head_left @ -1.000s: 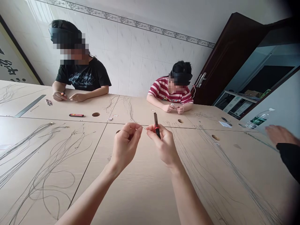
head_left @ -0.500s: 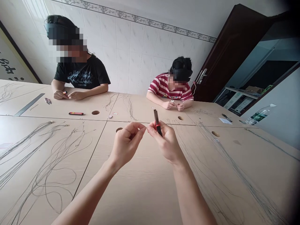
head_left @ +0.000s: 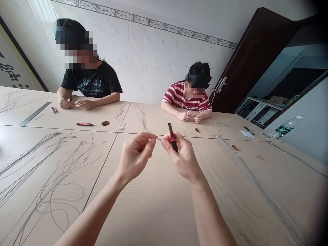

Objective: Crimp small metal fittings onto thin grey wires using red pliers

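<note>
Over the middle of the table (head_left: pixel 153 212) my left hand (head_left: pixel 137 155) is closed in a pinch, thumb against forefinger. Something tiny and pale shows at those fingertips, too small to name. Across a narrow gap, my right hand (head_left: pixel 183 157) is wrapped round a slim black tool with a red band (head_left: pixel 171 136). The tool's long, flat tip points up and away from me, and its lower end is hidden in the palm. The right thumb tip faces the left fingertips.
Bundles of thin grey cords (head_left: pixel 30 153) lie at left, with more cords (head_left: pixel 256 177) at right. Beyond are a red-and-black marker-like stick (head_left: pixel 84 124), a metal ruler (head_left: pixel 36 113), round table holes (head_left: pixel 105 123) and a bottle (head_left: pixel 287 127). Two people (head_left: pixel 89 82) sit opposite, their hands on the table.
My left fingertips have drawn slightly left, away from my right hand, widening the gap between them. The tool in my right hand has turned a little and stays held.
</note>
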Tool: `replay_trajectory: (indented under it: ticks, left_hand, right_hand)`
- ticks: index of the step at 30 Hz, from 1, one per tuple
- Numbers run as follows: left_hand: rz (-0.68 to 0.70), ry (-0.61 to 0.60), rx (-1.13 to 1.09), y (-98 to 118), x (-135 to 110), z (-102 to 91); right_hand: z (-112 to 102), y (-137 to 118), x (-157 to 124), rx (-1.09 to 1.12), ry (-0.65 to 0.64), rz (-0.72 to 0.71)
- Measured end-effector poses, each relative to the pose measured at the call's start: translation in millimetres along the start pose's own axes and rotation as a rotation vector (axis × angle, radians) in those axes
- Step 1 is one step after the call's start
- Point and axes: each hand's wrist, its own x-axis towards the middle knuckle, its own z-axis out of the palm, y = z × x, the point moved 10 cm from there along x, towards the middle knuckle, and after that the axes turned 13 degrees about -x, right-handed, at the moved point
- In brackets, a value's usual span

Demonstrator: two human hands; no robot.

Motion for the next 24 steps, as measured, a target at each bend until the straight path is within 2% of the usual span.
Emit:
replay_trajectory:
  ticks: [6,24]
  left_hand:
    - [0.012,-0.003,-0.017,2.3,-0.1,0.0]
    - [-0.036,-0.072,-0.065,-3.5,0.1,4.1]
  right_hand:
    - [-4.5,-11.4,-0.1,-0.061,0.037,-0.084]
    - [-0.4,-11.0,-0.9,-0.083,-0.006,-0.061]
